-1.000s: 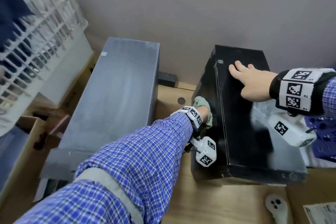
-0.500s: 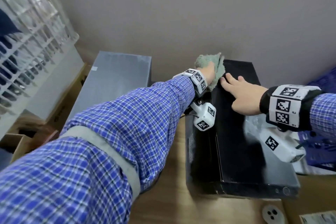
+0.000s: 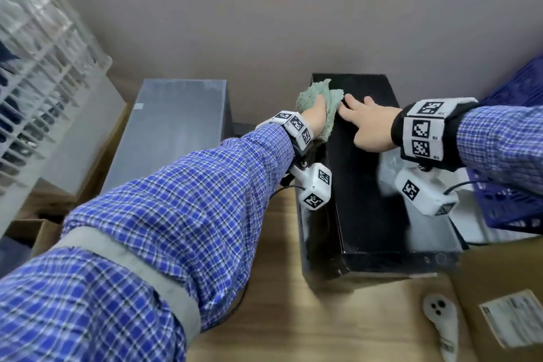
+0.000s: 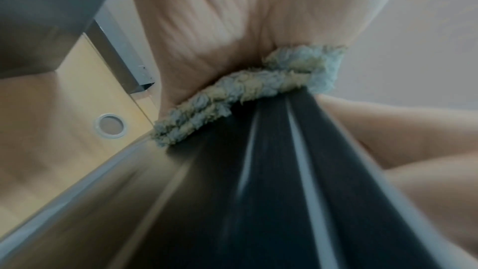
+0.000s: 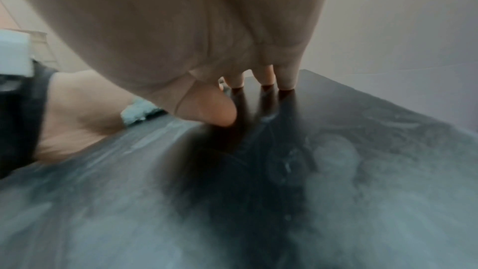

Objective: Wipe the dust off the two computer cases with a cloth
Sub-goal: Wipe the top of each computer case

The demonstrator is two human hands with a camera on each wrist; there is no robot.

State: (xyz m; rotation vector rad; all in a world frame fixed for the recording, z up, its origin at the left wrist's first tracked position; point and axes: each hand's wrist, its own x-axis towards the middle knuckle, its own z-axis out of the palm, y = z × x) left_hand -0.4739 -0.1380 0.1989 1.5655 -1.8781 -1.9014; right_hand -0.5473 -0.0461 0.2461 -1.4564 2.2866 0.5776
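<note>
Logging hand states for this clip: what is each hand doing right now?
Left hand: holds the green cloth against the black computer case.
Right hand: open, fingers flat on the case top, holding nothing.

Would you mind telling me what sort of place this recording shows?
Probably an office or storage corner: a black computer case and a grey computer case stand on a wooden surface against a plain wall, with a cardboard box alongside.

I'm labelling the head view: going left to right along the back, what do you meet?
White rack → grey case → cloth under the left hand → right hand on the black case → blue crate.
</note>
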